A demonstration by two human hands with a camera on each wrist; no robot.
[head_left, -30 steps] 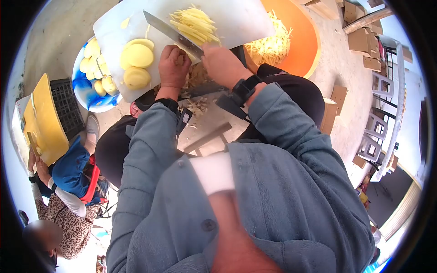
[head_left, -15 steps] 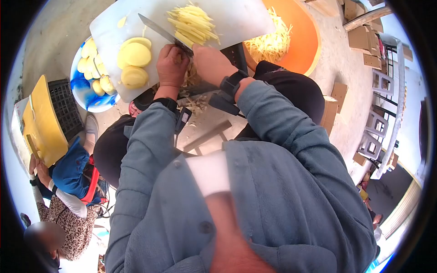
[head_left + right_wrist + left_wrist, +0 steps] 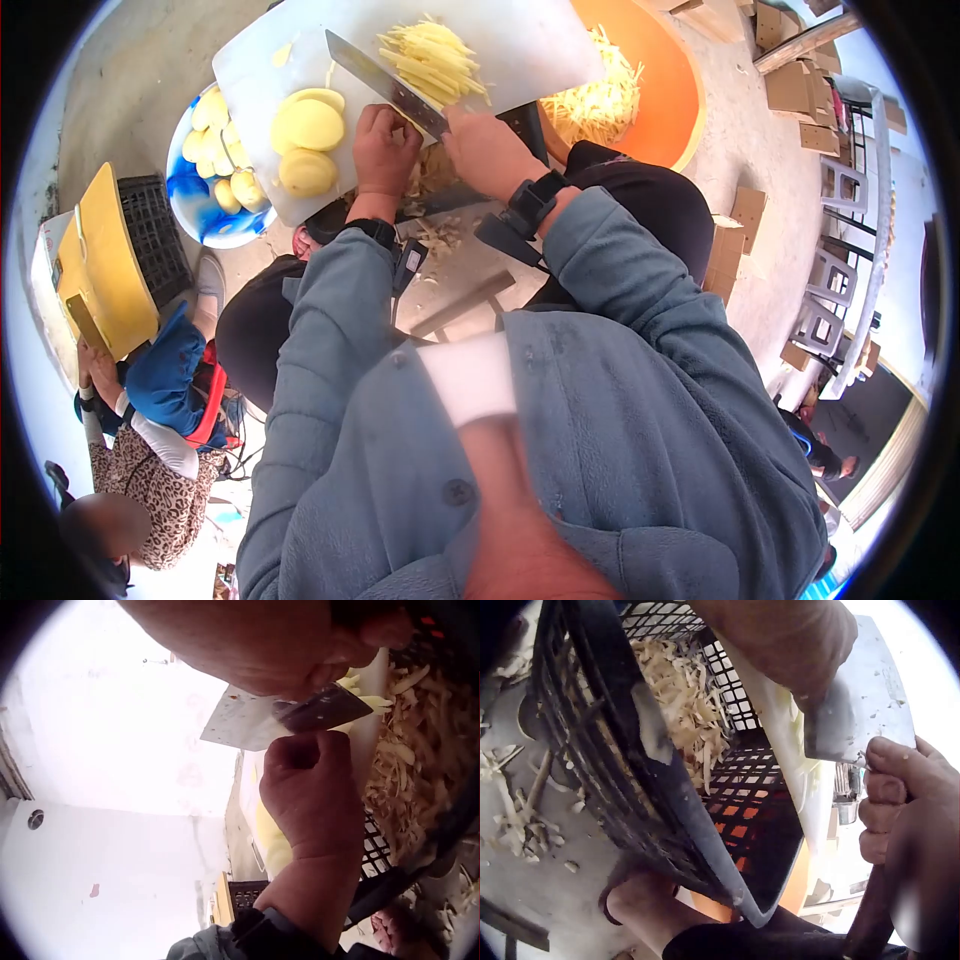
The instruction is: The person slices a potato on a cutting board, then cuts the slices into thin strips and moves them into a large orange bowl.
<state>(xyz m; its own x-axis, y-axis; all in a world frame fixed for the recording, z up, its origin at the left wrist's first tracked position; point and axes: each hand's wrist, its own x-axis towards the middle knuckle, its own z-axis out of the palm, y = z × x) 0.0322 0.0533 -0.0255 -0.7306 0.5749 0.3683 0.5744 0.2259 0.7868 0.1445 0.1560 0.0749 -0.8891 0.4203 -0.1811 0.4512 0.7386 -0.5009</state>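
Note:
A white cutting board lies in front of me, bearing a heap of potato strips and several peeled potato slices on its left. My right hand grips a cleaver by its handle, its broad blade slanting across the board between the strips and my left hand. With curled fingers my left hand holds potato slices at the board's near edge, right beside the blade. In the left wrist view, pale potato pieces show below that hand; the rest is hidden under it.
An orange basin with cut strips stands at right, a blue-and-white basin of peeled potatoes at left. Under the board sits a black crate of peelings. Another person works at a yellow board.
The cleaver and my right hand shifted left half a second ago and are now back to the right. My left hand stays beside the blade.

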